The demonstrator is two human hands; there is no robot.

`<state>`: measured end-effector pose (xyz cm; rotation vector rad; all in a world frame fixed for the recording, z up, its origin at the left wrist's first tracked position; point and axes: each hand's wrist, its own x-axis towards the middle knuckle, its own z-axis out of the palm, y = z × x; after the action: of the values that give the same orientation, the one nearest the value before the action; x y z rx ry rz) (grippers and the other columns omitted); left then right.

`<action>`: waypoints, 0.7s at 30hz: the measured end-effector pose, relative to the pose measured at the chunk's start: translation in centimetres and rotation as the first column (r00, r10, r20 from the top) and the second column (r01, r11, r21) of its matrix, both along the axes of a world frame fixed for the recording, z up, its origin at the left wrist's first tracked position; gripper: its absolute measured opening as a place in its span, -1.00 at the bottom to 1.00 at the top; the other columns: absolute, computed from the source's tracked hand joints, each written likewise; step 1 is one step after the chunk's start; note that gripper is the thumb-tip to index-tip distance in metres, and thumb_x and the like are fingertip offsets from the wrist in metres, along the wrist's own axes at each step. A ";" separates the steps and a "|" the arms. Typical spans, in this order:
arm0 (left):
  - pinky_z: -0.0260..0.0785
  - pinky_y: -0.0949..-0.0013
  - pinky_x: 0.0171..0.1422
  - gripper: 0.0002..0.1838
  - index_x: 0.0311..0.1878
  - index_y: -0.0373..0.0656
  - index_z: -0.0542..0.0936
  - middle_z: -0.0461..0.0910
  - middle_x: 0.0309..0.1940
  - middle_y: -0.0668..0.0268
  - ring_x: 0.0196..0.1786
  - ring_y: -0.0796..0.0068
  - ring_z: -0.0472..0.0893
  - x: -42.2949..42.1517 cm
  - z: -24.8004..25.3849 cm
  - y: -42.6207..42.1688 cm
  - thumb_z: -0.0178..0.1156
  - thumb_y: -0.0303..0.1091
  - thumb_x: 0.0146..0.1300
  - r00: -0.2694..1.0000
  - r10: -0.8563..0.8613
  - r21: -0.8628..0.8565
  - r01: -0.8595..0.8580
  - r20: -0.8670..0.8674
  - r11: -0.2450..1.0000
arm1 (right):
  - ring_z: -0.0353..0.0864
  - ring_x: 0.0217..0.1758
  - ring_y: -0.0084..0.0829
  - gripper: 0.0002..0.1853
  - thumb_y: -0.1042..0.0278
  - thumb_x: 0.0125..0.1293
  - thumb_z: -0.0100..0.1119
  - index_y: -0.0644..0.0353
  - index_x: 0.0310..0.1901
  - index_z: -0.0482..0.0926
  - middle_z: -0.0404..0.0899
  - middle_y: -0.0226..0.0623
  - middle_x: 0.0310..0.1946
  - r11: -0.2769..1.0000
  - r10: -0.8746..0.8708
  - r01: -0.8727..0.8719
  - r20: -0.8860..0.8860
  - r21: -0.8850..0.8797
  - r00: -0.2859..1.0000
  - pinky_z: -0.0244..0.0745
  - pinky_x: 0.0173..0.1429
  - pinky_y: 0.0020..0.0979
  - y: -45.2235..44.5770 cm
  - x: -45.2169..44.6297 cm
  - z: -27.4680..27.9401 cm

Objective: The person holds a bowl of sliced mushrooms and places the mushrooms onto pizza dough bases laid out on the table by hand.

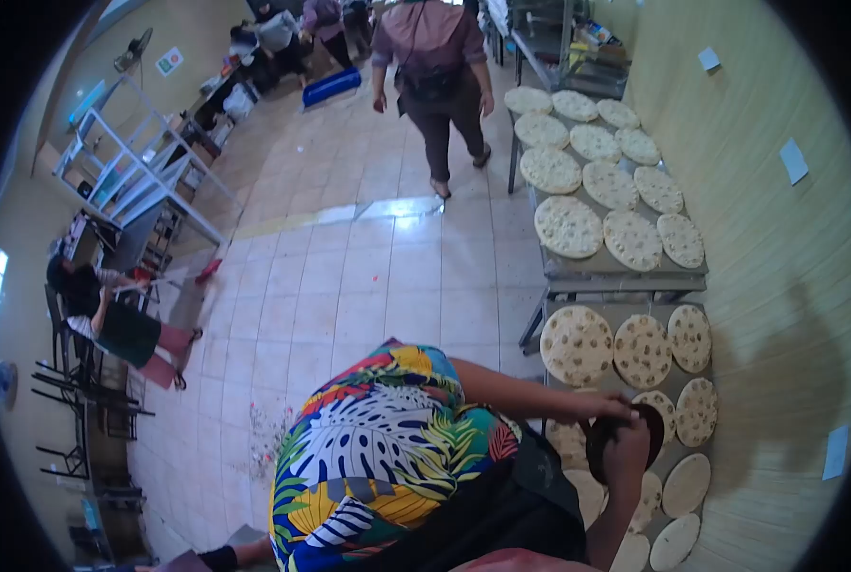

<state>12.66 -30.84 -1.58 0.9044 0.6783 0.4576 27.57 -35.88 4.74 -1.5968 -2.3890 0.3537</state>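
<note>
A dark reddish-brown bowl [653, 435] is at my hands, above the round flatbreads on the near table. My left hand [605, 408] reaches across from the patterned sleeve, and its fingers are curled at the far rim of the bowl. In front of the bowl is my right hand [628, 448], closed, with its fingertips over the opening; whatever they pinch is hidden. Beyond my hands lies a flatbread [576, 345] dotted with brown pieces, with another dotted flatbread [643, 350] beside it. A plain pale flatbread [686, 483] is to the right of my right forearm.
A second table [626, 283] farther off bears several pale flatbreads. The wall [778, 286] runs along the right. A person [435, 76] stands on the tiled floor ahead; another person [125, 319] sits at the left near stacked chairs [73, 391]. A sleeve [218, 559] shows at lower left.
</note>
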 end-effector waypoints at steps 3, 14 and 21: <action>0.44 0.12 0.02 -0.10 0.35 -0.03 0.29 0.37 0.20 0.20 0.25 0.29 0.36 -0.8 -1.0 0.4 0.21 0.35 0.05 0.999 0.016 0.086 -0.014 -0.028 0.996 | 0.43 -0.02 0.03 -0.74 0.48 0.00 0.05 0.33 -0.25 0.61 0.49 0.03 -0.05 0.981 0.167 -0.181 0.175 0.067 0.970 0.33 0.07 -0.08 -0.8 1.2 -0.1; 0.24 0.20 0.36 -0.22 0.37 -0.22 0.22 0.39 0.25 0.11 0.27 0.29 0.43 -2.0 0.7 -0.1 0.11 0.13 0.25 0.984 -0.001 -0.069 0.013 0.179 0.998 | 0.54 -0.20 -0.09 -0.82 0.63 0.15 0.01 0.27 -0.20 0.50 0.51 -0.12 -0.32 0.975 -0.220 0.217 -0.423 -0.057 0.879 0.44 -0.10 -0.24 -1.1 2.1 6.0; 0.35 0.12 0.18 -0.31 0.21 -0.12 0.34 0.43 0.08 0.21 0.16 0.31 0.42 -1.4 1.3 0.0 0.19 0.18 0.19 0.996 0.018 -0.063 -0.012 0.088 0.998 | 0.52 -0.16 -0.17 -0.88 0.58 0.06 0.08 0.27 -0.33 0.55 0.49 -0.19 -0.30 0.988 -0.129 0.141 -0.156 0.066 0.979 0.47 -0.08 -0.24 -1.4 1.7 3.9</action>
<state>11.28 -30.85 -0.32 0.8156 0.6152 0.4845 29.30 -37.29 8.61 -1.6257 -2.1431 0.3396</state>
